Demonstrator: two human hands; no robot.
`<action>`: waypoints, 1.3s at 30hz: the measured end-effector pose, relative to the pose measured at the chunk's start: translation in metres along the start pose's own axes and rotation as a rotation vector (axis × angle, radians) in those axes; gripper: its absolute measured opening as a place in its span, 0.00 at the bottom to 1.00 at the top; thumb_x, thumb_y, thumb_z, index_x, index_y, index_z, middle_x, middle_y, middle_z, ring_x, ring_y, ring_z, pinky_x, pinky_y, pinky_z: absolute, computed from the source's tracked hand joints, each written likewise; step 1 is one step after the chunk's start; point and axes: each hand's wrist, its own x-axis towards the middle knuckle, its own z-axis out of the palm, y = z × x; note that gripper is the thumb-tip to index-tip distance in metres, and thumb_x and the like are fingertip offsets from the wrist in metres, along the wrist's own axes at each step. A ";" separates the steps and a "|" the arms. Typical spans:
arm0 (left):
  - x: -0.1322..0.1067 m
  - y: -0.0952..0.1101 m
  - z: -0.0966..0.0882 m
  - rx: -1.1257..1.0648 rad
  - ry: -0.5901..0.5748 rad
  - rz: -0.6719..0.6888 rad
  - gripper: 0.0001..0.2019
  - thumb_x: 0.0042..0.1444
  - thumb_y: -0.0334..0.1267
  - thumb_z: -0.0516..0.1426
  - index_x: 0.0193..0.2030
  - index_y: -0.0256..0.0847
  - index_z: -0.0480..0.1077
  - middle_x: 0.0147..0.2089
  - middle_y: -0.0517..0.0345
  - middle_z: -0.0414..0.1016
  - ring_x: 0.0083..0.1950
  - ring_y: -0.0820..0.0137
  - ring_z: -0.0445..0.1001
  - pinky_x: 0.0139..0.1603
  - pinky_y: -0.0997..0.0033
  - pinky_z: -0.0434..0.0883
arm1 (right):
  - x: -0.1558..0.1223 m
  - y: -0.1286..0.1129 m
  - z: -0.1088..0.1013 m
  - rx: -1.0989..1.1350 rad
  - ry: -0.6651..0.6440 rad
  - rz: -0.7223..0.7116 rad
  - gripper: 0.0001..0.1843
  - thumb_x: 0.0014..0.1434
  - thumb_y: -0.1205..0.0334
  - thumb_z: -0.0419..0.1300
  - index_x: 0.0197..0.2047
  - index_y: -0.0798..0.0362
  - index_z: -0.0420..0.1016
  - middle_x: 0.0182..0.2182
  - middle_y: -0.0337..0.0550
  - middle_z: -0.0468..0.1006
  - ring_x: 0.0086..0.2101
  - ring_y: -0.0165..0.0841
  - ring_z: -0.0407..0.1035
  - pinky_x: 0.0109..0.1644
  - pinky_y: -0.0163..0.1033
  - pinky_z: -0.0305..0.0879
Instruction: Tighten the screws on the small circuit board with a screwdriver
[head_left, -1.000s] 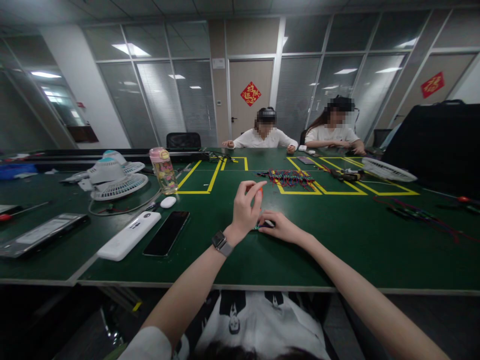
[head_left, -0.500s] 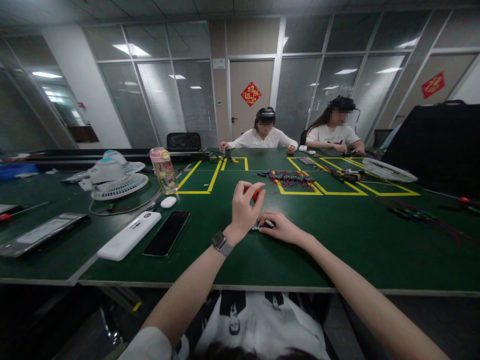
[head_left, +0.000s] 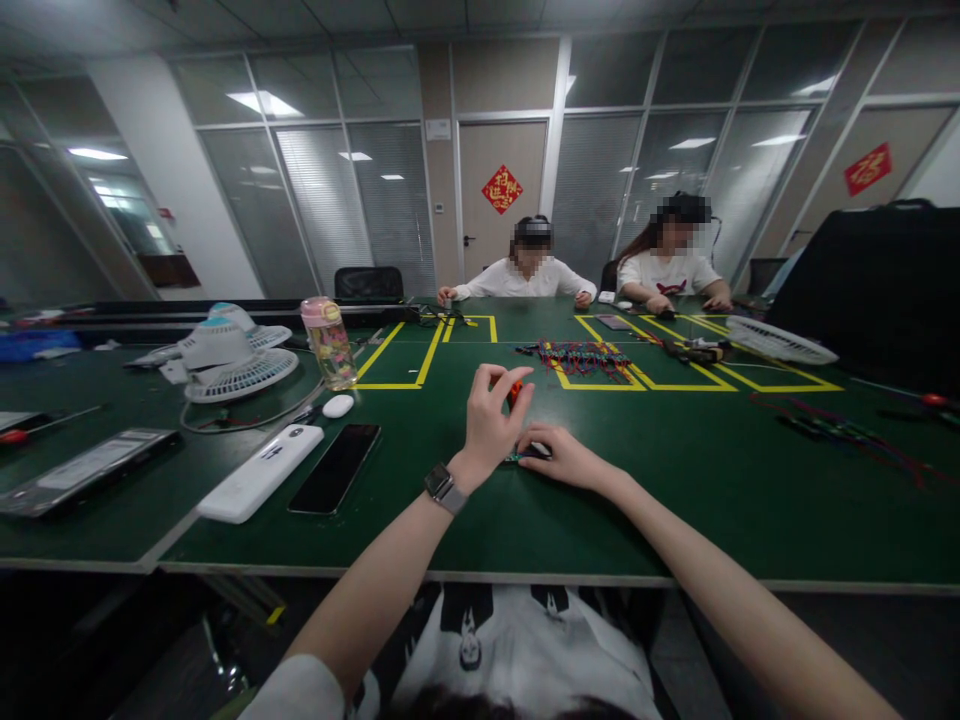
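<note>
My left hand [head_left: 491, 415], with a watch on the wrist, is raised just above the table with its fingers curled round the red handle of a screwdriver [head_left: 515, 393]. The fingers hide most of it, and its tip does not show. Close below, my right hand [head_left: 559, 455] rests on the green tabletop, its fingertips closed on the edge of a small circuit board [head_left: 513, 458]. Most of the board is covered by the two hands. Beyond them lies a tangle of small boards with red and blue wires [head_left: 585, 360].
Left of my hands lie a black phone [head_left: 335, 468], a white power bank [head_left: 262, 473] and a white case [head_left: 338, 406]. Farther off stand a bottle [head_left: 330, 345] and white fans [head_left: 232, 365]. More wired boards [head_left: 832, 425] are at right. Two people sit across the table.
My hands hold almost the same pose, with only a slight shift of the left fingers. Across the table, the right-hand person's hands have moved a little.
</note>
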 end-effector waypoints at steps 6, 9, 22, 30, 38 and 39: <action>0.001 0.000 0.000 -0.084 -0.053 0.026 0.16 0.65 0.32 0.44 0.56 0.39 0.65 0.47 0.51 0.70 0.49 0.69 0.68 0.51 0.67 0.66 | 0.000 0.000 -0.001 0.013 0.004 0.016 0.04 0.54 0.65 0.64 0.34 0.54 0.74 0.36 0.44 0.75 0.37 0.35 0.70 0.44 0.39 0.66; 0.001 -0.002 0.001 -0.006 -0.016 0.028 0.14 0.65 0.35 0.48 0.53 0.39 0.68 0.42 0.52 0.69 0.44 0.69 0.69 0.46 0.69 0.68 | 0.000 -0.001 -0.001 0.012 0.001 0.022 0.03 0.54 0.65 0.63 0.34 0.54 0.74 0.36 0.44 0.75 0.37 0.35 0.70 0.44 0.39 0.65; 0.013 -0.011 -0.014 0.339 -0.172 0.299 0.17 0.65 0.32 0.44 0.58 0.34 0.62 0.49 0.46 0.72 0.50 0.63 0.69 0.51 0.63 0.66 | 0.001 -0.002 0.000 0.013 -0.006 0.012 0.02 0.55 0.65 0.62 0.33 0.54 0.73 0.35 0.44 0.74 0.37 0.35 0.69 0.43 0.39 0.65; 0.009 -0.010 -0.011 0.325 -0.117 0.281 0.14 0.64 0.39 0.50 0.53 0.37 0.67 0.41 0.51 0.72 0.42 0.66 0.69 0.44 0.66 0.67 | -0.001 -0.005 -0.006 -0.071 0.014 0.014 0.06 0.58 0.60 0.61 0.35 0.53 0.74 0.34 0.44 0.75 0.35 0.35 0.69 0.42 0.39 0.65; 0.008 -0.010 -0.010 0.307 -0.109 0.261 0.15 0.64 0.39 0.49 0.54 0.38 0.67 0.41 0.51 0.72 0.42 0.66 0.69 0.43 0.66 0.67 | -0.028 -0.114 -0.027 0.151 0.428 -0.096 0.11 0.62 0.55 0.52 0.31 0.46 0.71 0.29 0.45 0.74 0.34 0.40 0.70 0.40 0.47 0.67; 0.008 -0.011 -0.009 0.303 -0.106 0.255 0.15 0.64 0.39 0.50 0.54 0.38 0.67 0.40 0.51 0.72 0.42 0.67 0.69 0.43 0.66 0.67 | -0.045 -0.129 -0.024 0.179 0.340 -0.118 0.11 0.62 0.52 0.50 0.34 0.43 0.72 0.29 0.46 0.74 0.36 0.41 0.70 0.41 0.49 0.67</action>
